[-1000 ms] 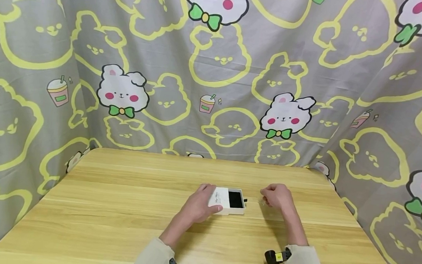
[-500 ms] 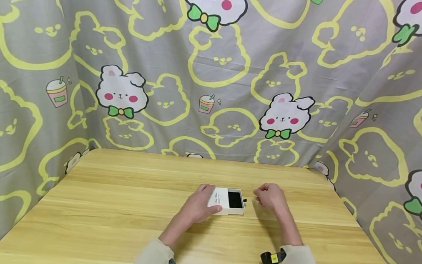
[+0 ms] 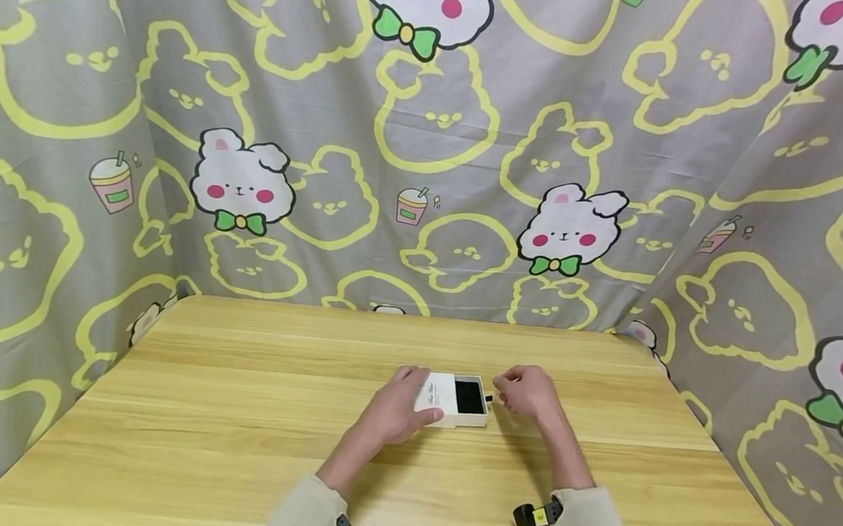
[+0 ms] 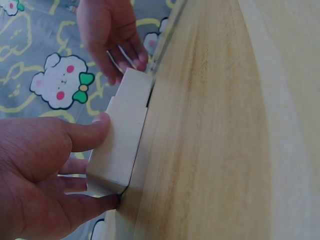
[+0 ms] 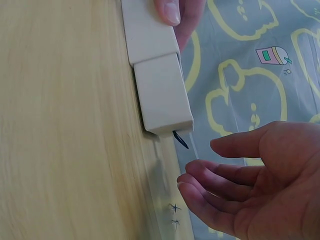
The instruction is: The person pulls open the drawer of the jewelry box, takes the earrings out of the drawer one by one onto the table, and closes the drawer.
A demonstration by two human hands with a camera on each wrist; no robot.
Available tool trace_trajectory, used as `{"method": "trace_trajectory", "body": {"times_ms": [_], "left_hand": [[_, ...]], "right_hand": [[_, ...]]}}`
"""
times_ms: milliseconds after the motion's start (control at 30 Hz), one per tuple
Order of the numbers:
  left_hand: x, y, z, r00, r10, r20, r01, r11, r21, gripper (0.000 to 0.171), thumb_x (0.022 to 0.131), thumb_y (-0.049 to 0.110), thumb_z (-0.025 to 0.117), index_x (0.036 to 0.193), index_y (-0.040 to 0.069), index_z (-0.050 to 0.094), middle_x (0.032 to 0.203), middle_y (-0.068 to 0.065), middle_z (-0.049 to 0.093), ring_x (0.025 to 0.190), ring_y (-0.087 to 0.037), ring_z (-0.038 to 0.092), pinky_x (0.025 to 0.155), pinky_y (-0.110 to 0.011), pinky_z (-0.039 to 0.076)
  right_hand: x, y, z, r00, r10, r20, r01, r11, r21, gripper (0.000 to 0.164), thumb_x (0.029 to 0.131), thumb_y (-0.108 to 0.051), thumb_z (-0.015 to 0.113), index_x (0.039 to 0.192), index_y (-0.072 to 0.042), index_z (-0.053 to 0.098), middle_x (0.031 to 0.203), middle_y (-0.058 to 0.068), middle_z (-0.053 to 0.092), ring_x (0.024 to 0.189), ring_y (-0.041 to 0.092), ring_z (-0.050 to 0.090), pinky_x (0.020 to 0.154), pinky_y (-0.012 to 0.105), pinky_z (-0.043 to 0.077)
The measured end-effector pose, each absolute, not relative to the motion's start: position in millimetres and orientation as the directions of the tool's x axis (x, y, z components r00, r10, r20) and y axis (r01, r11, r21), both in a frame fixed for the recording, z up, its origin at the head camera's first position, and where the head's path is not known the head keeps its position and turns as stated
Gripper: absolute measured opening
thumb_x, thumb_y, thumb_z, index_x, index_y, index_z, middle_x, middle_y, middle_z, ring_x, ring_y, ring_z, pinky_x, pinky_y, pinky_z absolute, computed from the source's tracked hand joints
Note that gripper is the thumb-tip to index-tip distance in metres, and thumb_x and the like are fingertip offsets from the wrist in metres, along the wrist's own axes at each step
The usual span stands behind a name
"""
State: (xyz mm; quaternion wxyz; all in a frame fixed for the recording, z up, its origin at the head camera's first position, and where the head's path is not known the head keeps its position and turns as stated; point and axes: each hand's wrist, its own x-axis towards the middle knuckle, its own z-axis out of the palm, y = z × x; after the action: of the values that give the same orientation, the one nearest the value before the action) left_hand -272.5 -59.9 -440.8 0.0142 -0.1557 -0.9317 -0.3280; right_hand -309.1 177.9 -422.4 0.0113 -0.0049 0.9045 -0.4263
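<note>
My left hand point(image 3: 395, 407) grips the closed end of a white slide-out box point(image 3: 438, 392), thumb along its near side. The box's drawer point(image 5: 164, 97) is pulled partly out to the right, showing a black pad point(image 3: 468, 397) inside. A short black pull tab point(image 5: 181, 140) sticks out from the drawer's end. Beside that tab is my right hand point(image 3: 528, 392), fingers loosely bent and thumb apart from them in the right wrist view. Near its fingertips show two small dark star-shaped pieces point(image 5: 174, 208); I cannot tell whether the fingers hold them.
The box rests on a light wooden table point(image 3: 284, 451). Patterned grey cloth point(image 3: 345, 106) hangs behind the table and along both sides. Black cameras point(image 3: 530, 519) are strapped at both wrists.
My right hand has moved left, from well clear of the drawer to close beside its pull tab. My left hand and the box have stayed in place.
</note>
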Motion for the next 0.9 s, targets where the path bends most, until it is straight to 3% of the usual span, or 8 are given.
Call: {"method": "trace_trajectory", "body": {"times_ms": [533,900], "left_hand": [[-272.9,-60.1,-441.8,-0.951,0.28,0.132,0.299,0.725,0.621,0.074,0.091,0.03,0.077,0.149,-0.003,0.044,0.149,-0.021,0.048,0.128,-0.038,0.055,0.11,-0.051,0.045],[-272.5,-60.1,-441.4,-0.951,0.277,0.134,0.298,0.719,0.628,0.074,0.091,0.029,0.077,0.149,-0.003,0.045,0.148,-0.021,0.049,0.12,-0.034,0.058,0.105,-0.05,0.047]], "right_hand": [[-309.0,169.1,-427.2,-0.999,-0.04,-0.007,-0.022,0.679,-0.734,0.02,0.093,-0.013,0.062,0.101,0.001,0.075,0.067,0.01,0.071,0.058,0.016,0.066,0.056,0.024,0.05],[-306.2,164.0,-425.9,-0.997,-0.056,-0.044,-0.006,0.681,-0.733,0.023,0.096,-0.016,0.064,0.106,0.001,0.075,0.075,0.009,0.075,0.065,0.02,0.073,0.064,0.027,0.055]]}}
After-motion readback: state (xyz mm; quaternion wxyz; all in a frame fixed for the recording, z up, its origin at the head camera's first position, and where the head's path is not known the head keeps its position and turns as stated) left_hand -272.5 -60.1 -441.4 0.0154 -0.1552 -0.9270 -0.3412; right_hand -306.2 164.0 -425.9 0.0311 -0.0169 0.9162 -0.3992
